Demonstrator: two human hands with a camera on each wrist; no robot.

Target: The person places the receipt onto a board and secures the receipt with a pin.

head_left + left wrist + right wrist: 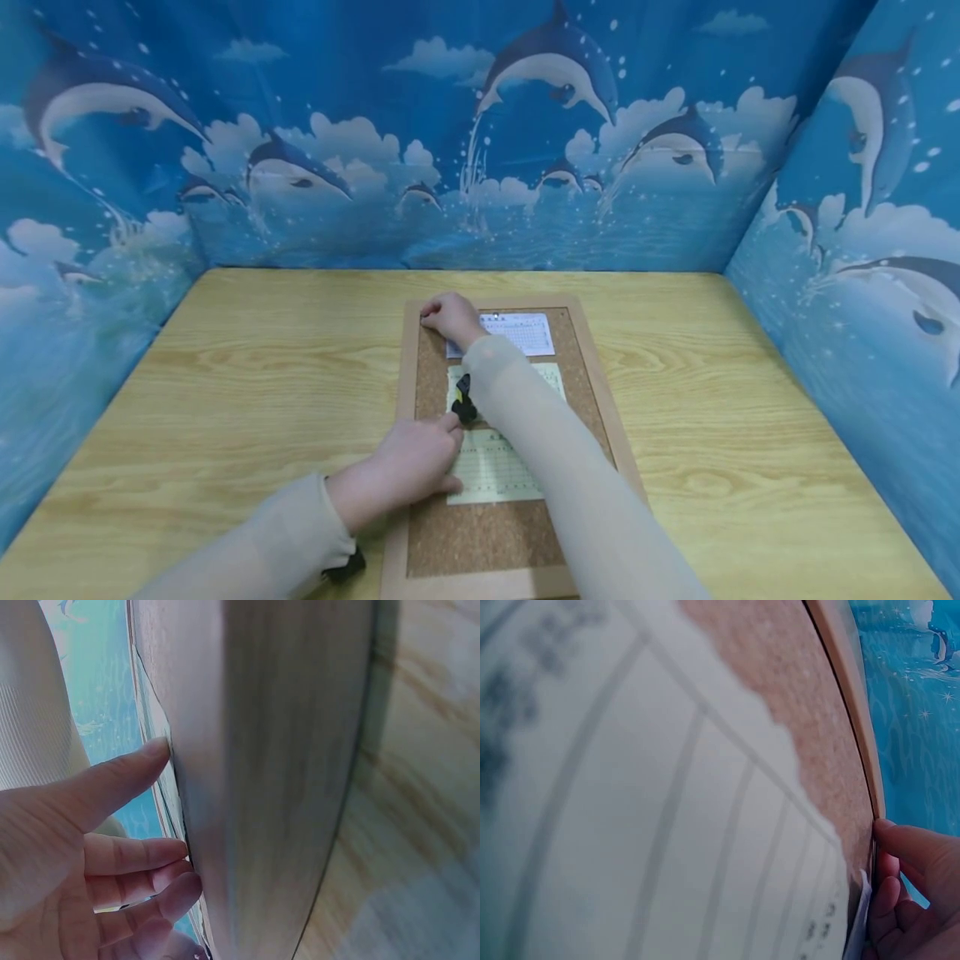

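Observation:
A wood-framed cork board [442, 533] lies on the table with three printed sheets in a column. My right hand [453, 321] is at the board's upper left corner, thumb and forefinger pinched at a small dark object there; I cannot tell its kind. Just beside that hand is the white sheet [528, 333], partly covered by it. My left hand [420, 458] rests at the left edge of the lowest pale green sheet [495, 475], thumb and fingers extended onto the board. The middle green sheet [551, 379] is partly hidden by the right forearm.
A small pin [496, 316] shows at the white sheet's top edge. Wood-grain tabletop [285, 358] spreads on both sides of the board. A blue dolphin-print curtain [375, 217] stands along the back and sides. A black strap with a yellow part [463, 400] is on the right wrist.

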